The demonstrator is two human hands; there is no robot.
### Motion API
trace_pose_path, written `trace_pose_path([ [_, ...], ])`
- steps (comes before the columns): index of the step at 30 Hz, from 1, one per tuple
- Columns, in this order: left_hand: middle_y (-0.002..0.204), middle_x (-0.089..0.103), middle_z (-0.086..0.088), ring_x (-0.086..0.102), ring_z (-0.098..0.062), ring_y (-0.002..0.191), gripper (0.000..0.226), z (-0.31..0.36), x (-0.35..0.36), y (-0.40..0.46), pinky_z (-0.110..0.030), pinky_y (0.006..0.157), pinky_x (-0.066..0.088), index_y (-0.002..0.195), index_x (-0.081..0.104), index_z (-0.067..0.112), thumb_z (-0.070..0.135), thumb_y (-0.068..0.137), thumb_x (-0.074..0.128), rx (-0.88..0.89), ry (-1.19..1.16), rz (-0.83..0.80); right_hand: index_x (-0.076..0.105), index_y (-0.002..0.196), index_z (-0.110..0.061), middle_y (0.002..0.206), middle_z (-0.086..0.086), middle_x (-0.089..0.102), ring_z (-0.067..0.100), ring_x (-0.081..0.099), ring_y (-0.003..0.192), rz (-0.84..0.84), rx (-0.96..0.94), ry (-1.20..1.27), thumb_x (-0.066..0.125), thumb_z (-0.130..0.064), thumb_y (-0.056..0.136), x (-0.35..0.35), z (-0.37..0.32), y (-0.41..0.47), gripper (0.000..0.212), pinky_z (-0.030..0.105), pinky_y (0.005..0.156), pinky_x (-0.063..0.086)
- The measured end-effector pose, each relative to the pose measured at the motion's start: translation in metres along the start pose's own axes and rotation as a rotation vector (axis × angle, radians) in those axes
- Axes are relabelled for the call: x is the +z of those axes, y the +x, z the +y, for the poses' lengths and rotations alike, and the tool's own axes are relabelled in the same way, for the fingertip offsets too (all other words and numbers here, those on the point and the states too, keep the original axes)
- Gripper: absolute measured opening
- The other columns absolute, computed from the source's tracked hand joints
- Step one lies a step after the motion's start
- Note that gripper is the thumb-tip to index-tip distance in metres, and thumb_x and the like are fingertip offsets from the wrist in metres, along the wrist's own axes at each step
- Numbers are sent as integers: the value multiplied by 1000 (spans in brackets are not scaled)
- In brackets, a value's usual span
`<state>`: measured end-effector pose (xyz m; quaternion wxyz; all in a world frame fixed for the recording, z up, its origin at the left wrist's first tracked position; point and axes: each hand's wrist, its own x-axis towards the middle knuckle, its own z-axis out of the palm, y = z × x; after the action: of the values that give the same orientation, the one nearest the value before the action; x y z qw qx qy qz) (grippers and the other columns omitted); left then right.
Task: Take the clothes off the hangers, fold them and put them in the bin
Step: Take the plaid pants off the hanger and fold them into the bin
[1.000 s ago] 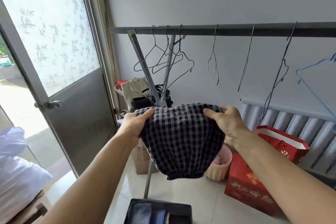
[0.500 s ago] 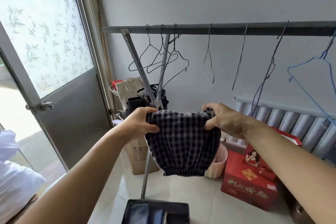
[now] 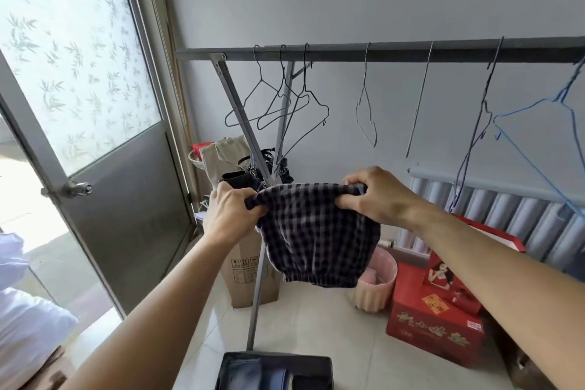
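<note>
From the head view, both hands hold a dark checked garment (image 3: 313,231) up in the air in front of the rack, well above the floor. The left hand (image 3: 229,215) grips its upper left edge, fingers (image 3: 253,204) curled round a bunch of cloth; the right hand (image 3: 376,195) pinches the upper right edge, thumb in front and fingers tucked over the top. The cloth sags between the hands and hangs down to a gathered hem. Behind it a grey rail (image 3: 380,52) carries bare wire hangers (image 3: 278,104), with a blue hanger (image 3: 538,136) at the right end. The dark bin (image 3: 275,372) sits on the floor at the bottom edge of the view, directly below the garment, with folded dark cloth inside. A cardboard box (image 3: 250,266), a pink basket (image 3: 376,282) and a red box (image 3: 433,323) stand on the floor behind the garment. A metal door (image 3: 120,199) stands open on the left.
</note>
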<state>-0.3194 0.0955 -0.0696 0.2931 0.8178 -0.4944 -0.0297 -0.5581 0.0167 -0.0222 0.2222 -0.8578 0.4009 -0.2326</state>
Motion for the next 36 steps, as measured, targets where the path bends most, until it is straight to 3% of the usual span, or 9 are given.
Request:
trace_pose_path([
  [7, 119, 55, -13, 66, -30, 93, 49, 14, 14, -13, -44, 87, 56, 126, 45, 10, 41, 93, 62, -218, -480, -54, 46, 80, -15, 67, 1, 52, 21, 51, 59, 142, -79, 5, 65, -19, 90, 9, -8, 16, 22, 35, 59, 43],
  [9, 106, 64, -21, 73, -33, 78, 59, 26, 15, -20, -45, 69, 62, 112, 49, 2, 58, 94, 51, -449, -930, -400, 44, 88, -14, 67, 1, 53, 24, 53, 60, 167, -145, -104, 64, -20, 91, 16, -12, 16, 21, 36, 60, 43],
  [13, 130, 58, -31, 61, -45, 116, 112, 27, 30, -20, -59, 97, 49, 129, 55, -5, 90, 74, 36, -572, -1580, -954, 50, 97, -19, 79, 3, 67, 29, 63, 70, 186, -417, -456, 68, -29, 83, 49, -32, -4, 25, 28, 59, 34],
  [18, 100, 72, -27, 74, -37, 82, 72, 15, 46, -14, -49, 83, 53, 107, 69, -8, 59, 94, 45, -608, -1840, -682, 50, 77, -23, 72, -8, 61, 15, 61, 73, 75, -619, -539, 69, -45, 72, 87, -39, -28, 29, 27, 49, 40],
  [21, 106, 71, -24, 73, -35, 87, 60, -2, 48, -11, -48, 85, 54, 103, 72, -5, 48, 97, 44, -566, -1806, -682, 50, 82, -25, 82, -12, 56, 9, 50, 82, 7, -421, -325, 51, -63, 86, 87, -43, -25, 38, 32, 65, 42],
  [25, 114, 70, -22, 72, -32, 97, 54, -20, 46, -7, -45, 86, 57, 97, 78, 0, 40, 100, 41, -480, -1779, -674, 51, 98, -29, 98, -12, 56, 10, 54, 93, 317, -86, -16, 55, -58, 89, 82, -39, 6, 30, 35, 80, 48],
  [28, 119, 68, -23, 71, -34, 100, 49, -31, 45, -10, -48, 88, 54, 100, 78, 1, 38, 95, 45, -443, -1785, -681, 50, 121, -24, 118, -8, 56, 14, 53, 112, 252, 172, 56, 57, -68, 81, 82, -41, 30, 60, 42, 96, 47],
  [32, 135, 58, -23, 60, -39, 120, 66, -47, 54, -15, -55, 98, 50, 126, 65, 4, 55, 86, 57, -310, -1916, -626, 61, 105, -30, 101, -13, 68, 12, 65, 94, 130, 155, 266, 65, -48, 88, 96, -50, 44, 25, 42, 91, 53],
  [36, 143, 51, -21, 52, -41, 129, 102, -69, 72, -7, -58, 100, 47, 142, 50, 12, 87, 74, 34, -304, -2152, -513, 59, 121, -25, 116, -11, 66, 10, 62, 108, 2, 109, 430, 49, -37, 101, 116, -60, 53, 25, 39, 102, 47],
])
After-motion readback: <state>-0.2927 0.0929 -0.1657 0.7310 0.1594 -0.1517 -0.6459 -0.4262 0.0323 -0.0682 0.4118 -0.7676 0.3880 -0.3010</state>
